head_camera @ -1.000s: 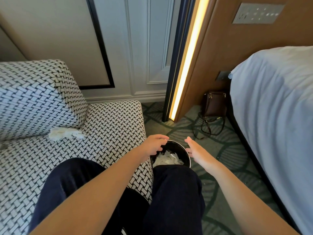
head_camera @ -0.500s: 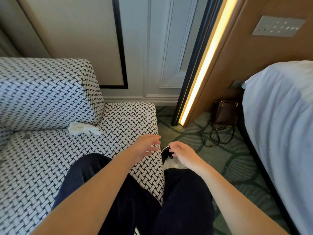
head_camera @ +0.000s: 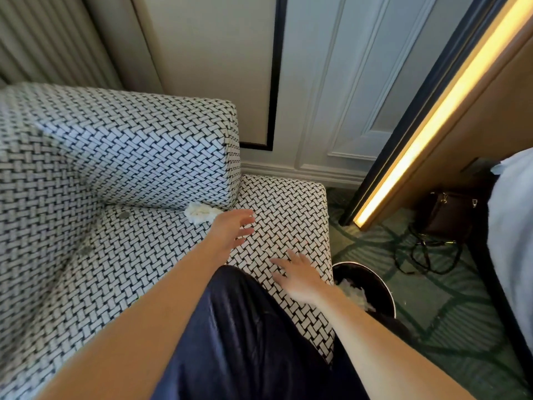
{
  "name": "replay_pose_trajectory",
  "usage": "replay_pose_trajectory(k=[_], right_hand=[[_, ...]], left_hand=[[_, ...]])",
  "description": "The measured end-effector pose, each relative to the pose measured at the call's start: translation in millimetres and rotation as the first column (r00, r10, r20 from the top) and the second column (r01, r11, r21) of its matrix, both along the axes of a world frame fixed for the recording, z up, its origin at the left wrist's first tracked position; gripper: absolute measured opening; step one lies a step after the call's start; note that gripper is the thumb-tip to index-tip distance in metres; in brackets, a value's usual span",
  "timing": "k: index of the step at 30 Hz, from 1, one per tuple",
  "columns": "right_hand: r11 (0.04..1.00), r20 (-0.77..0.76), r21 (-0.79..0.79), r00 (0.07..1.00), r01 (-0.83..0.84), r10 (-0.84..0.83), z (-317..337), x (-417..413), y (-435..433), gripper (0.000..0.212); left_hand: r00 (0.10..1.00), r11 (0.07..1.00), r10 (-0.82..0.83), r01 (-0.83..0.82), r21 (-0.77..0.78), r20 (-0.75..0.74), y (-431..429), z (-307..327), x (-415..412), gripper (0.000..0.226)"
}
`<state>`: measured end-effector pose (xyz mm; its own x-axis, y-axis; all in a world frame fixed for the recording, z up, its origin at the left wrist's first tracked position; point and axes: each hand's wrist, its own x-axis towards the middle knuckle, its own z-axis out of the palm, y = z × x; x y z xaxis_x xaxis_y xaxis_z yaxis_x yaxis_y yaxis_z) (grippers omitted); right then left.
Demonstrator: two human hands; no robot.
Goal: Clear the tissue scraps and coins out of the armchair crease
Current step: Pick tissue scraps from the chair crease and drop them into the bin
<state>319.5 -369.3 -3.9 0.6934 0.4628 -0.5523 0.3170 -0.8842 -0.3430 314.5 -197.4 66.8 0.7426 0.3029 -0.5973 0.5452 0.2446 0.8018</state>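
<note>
Tissue scrap in the armchair crease, just beside the empty, splay-fingered left hand.

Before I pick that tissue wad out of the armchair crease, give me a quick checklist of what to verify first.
1. Left hand free for a grip: ok, open and empty.
2. Tissue wad within reach: ok, in the crease beside the left hand.
3. Right hand free: ok, open over the seat cushion.
4. Bin nearby: ok, on the carpet beside the seat cushion, tissue inside.
5. Coin located: ok, lying further left along the crease.
6. Crease cleared: not ok.
</note>
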Motion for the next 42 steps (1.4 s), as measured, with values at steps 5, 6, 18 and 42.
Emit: replay_pose_trajectory(k=[5, 6, 18, 42], right_hand=[[0.989, 0.04, -0.132, 0.997, -0.066, 0.072, -11.0, 2.3, 22.2, 0.051], [0.987, 0.042, -0.144, 0.996, -0.07, 0.077, -13.0, 1.5, 24.2, 0.052], [0.996, 0.123, -0.093, 0.992, 0.011, 0.001, -17.9, -5.2, 29.5, 0.067], [0.875, 0.033, 0.411, 0.955, 0.256, -0.295, 16.9, 29.8, 55.6, 0.049]], left_hand=[[0.998, 0.999, 0.047, -0.048, -0.011, -0.049, 35.4, -12.1, -7.6, 0.028], [0.997, 0.998, 0.055, -0.055, -0.01, -0.057, 40.3, -14.4, -9.3, 0.027], [0.984, 0.99, 0.137, -0.138, -0.001, -0.117, 69.3, -40.4, -21.3, 0.026], [0.976, 0.986, 0.138, -0.119, 0.113, -0.17, 82.0, -70.9, -0.3, 0.036]])
